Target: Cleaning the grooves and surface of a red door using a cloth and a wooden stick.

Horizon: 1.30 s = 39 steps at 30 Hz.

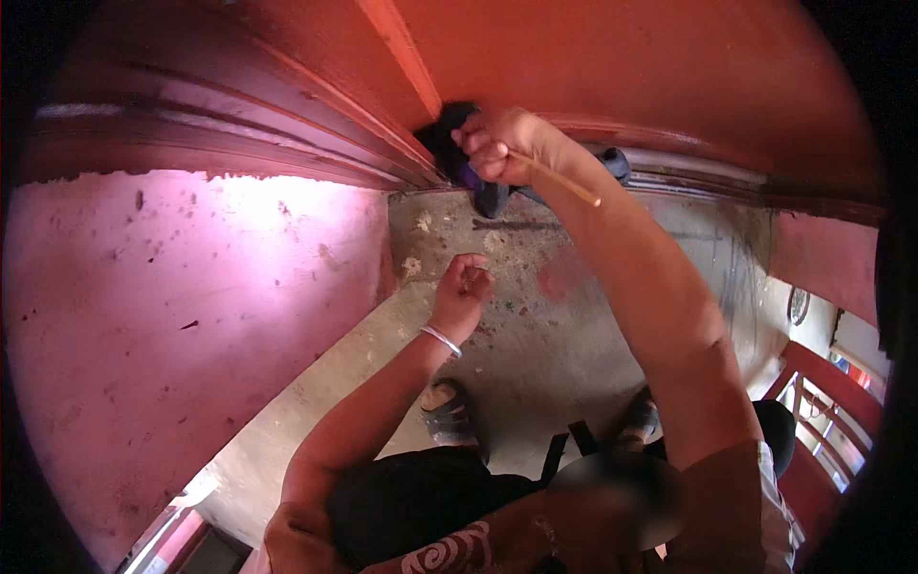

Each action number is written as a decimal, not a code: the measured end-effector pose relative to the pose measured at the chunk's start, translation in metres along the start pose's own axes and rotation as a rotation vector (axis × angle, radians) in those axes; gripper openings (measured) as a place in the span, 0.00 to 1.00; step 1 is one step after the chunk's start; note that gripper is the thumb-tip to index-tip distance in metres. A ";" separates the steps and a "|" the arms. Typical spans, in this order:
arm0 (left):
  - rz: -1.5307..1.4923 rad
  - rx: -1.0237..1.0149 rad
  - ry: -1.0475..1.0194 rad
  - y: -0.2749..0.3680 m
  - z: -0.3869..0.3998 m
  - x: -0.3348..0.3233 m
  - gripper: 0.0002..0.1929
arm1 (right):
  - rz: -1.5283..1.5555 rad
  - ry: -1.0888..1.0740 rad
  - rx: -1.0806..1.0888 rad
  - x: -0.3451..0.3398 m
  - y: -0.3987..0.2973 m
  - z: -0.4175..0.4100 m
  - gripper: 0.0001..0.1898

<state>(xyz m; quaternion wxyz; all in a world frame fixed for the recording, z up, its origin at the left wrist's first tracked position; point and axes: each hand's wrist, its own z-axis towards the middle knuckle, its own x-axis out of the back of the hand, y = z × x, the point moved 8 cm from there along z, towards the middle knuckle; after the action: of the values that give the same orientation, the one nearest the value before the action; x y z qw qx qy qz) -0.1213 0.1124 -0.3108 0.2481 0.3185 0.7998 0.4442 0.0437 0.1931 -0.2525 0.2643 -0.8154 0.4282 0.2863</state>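
Observation:
My right hand (491, 147) is raised at the foot of a red panelled surface (631, 64), with its fingers closed on a thin wooden stick (556, 178). One end of the stick points back along my forearm; its other end is hidden. Close beside those fingers is a dark bundle (448, 140) in the corner; I cannot tell what it is. My left hand (465, 287) hangs over the speckled floor with its fingers curled, and nothing shows in them. A pale bangle (441, 341) circles that wrist.
A stained pink wall (179, 301) stands at the left. Dark objects (491, 199) lie along the panel's foot. My sandalled feet (448, 412) are on the floor (545, 344). At the right is a red chair-like frame (825, 387) with slats.

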 end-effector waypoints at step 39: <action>0.075 -0.552 -0.193 0.112 0.074 -0.064 0.17 | -1.491 0.035 1.204 -0.029 0.066 -0.182 0.08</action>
<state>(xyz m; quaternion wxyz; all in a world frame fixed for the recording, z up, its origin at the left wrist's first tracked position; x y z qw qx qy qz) 0.0043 0.1513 -0.2418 0.3840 0.3090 0.6091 0.6213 0.0176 0.0532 -0.1181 0.7470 -0.6096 -0.1216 -0.2359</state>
